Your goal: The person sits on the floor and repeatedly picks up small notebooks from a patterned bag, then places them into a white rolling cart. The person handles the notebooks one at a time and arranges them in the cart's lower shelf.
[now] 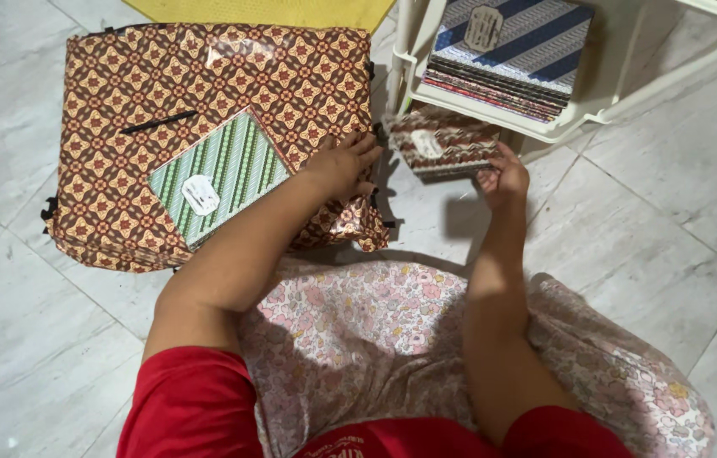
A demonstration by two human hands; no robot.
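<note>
Grey tiled floor, patterned packs being sorted.
Left hand (343, 164) presses flat, fingers spread, on the brown bag (206, 93); right hand (504, 178) grips a small pack (441, 144) beside the white rack (545, 127).

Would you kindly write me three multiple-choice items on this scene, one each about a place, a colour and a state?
1. Where does the green striped packet lie?
A. On the brown patterned bag
B. On the white rack
C. On the person's lap

2. What colour are the stripes on the top packet of the rack's stack?
A. Red
B. Blue
C. Yellow

3. What is the right hand doing?
A. Resting flat on the floor
B. Gripping the small brown bundle
C. Hanging free

Answers: 1 A, the packet sits on the bag's top face beside the left hand; 2 B, blue diagonal bands show; 3 B, the fingers curl at the bundle's lower edge.
</note>
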